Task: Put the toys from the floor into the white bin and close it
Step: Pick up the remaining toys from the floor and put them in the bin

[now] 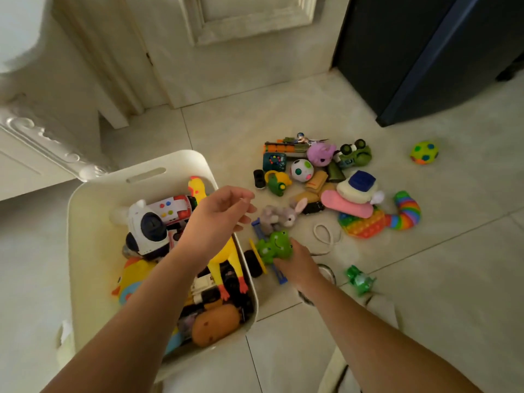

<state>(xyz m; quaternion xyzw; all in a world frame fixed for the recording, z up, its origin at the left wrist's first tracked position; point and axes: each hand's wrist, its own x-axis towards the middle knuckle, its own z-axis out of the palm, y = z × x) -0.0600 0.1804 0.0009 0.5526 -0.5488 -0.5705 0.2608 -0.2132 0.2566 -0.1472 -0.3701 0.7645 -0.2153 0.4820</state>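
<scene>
R hand [297, 268] wrapped on green frog toy [275, 246], prob soft/light, grab by body. L hand [218, 217] loose-open, empty, over white bin [170, 163].

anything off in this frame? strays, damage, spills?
One stray: a green spotted ball lies alone near the dark cabinet, apart from the main toy pile. No spill or damage visible. The right hand grips a green frog toy beside the white bin.

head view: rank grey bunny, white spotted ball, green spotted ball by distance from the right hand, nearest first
1. Grey bunny: just beyond the right hand, which grips the green frog.
2. White spotted ball: mid-pile, farther up.
3. Green spotted ball: alone, far right.
</scene>
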